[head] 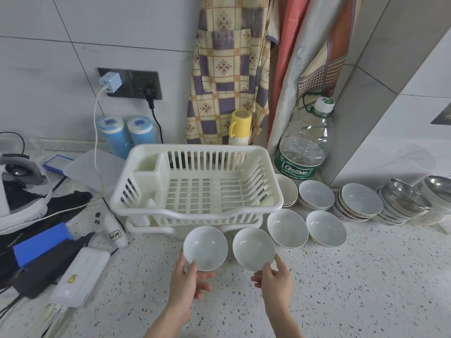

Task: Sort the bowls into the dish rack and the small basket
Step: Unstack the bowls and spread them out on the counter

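We see the left hand [188, 281] holding one white bowl [205, 248], fingers curled on its near rim. The right hand [275, 280] pinches a second bowl [253, 248] the same way. Both bowls are tipped above the speckled worktop [341, 289], just before the empty white dish rack [195, 186]. More bowls [317, 195] sit to its right.

Speckled counter [341, 289] bears dish rack [195, 186], bowls [326, 228] (white).
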